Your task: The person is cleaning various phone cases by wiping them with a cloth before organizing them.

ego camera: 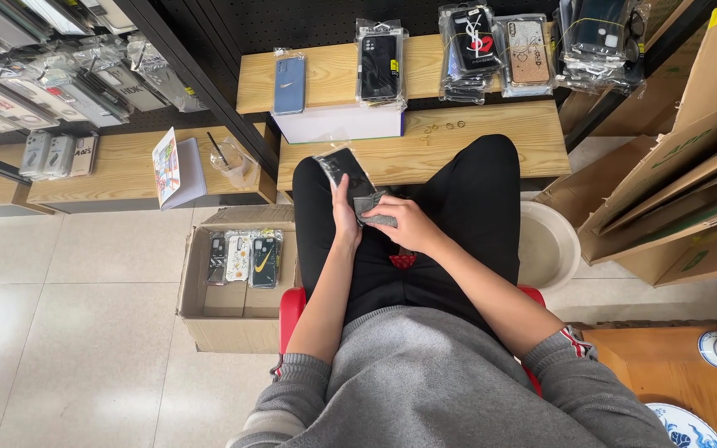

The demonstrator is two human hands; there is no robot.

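Over the lap, a black phone case in its clear sleeve is being gripped by the left hand while a grey cloth is being pinched by the right hand.

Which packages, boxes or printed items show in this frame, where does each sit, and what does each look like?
Bagged phone case: black, clear wrap, in left hand; right hand holds grey cloth.
Cardboard box: brown, open, on floor at left, bagged cases inside.
White box: rectangular, on wooden shelf.
Bagged cases: upper shelf, black, blue, patterned.
Booklet: colourful cover, left shelf.
Flat cartons: brown, right.
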